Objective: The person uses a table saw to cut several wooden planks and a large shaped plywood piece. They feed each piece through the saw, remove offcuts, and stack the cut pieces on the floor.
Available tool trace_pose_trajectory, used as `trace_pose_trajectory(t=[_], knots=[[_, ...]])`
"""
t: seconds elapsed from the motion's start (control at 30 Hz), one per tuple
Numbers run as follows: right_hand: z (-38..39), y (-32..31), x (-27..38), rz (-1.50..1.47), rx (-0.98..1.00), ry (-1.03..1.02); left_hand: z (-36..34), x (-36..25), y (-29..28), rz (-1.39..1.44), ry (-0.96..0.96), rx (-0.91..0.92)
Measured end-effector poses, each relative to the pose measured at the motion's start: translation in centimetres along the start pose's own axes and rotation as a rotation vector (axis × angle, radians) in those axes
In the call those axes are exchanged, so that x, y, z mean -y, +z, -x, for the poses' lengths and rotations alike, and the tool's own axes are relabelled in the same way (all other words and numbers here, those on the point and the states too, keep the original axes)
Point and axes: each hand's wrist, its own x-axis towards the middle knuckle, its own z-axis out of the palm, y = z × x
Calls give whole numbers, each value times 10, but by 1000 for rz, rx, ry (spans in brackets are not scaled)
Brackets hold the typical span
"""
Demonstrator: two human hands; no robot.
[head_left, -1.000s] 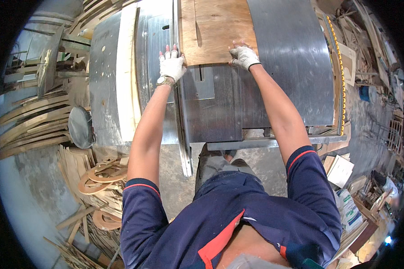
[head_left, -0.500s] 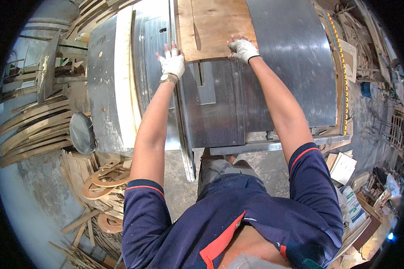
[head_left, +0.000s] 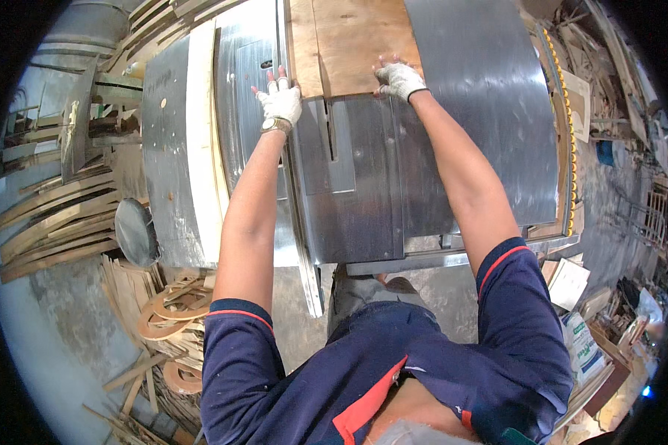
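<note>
A brown plywood board [head_left: 360,48] lies at the far side of a grey metal saw table [head_left: 356,222]. A dark lengthwise cut runs through its left part and appears to reach the near edge. In a pale fingerless glove, my left hand [head_left: 280,102] rests by the board's near left corner with fingers spread, over the long metal rail [head_left: 298,222]. My right hand [head_left: 400,80], gloved the same way, lies on the near right corner, fingers apart and pointing away. In line with the cut, a narrow slot [head_left: 330,133] shows in the table; no blade can be made out.
A pale wood strip [head_left: 204,133] lies along the table's left part. A round dark disc [head_left: 136,231] sits off its left edge. Stacked boards [head_left: 59,215] and ring-shaped offcuts [head_left: 174,315] fill the left floor. A yellow-edged strip [head_left: 569,148] borders the right side.
The board has slid slightly farther away, and its cut now extends to the near edge. Both hands keep nearly the same places on it. The table appears lower in view.
</note>
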Motion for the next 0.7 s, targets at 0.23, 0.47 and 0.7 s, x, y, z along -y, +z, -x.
trace_pose_trajectory(t=[0.23,0.47,0.7], knots=[[0,1,1,-41,47,31,-71,10,-15,4,-37,27],[4,-1,2,-67,28,42,-163,27,-12,-3,-48,-35],[6,7,-3,-121,-20,24,-203,42,-22,-18,29,-175]])
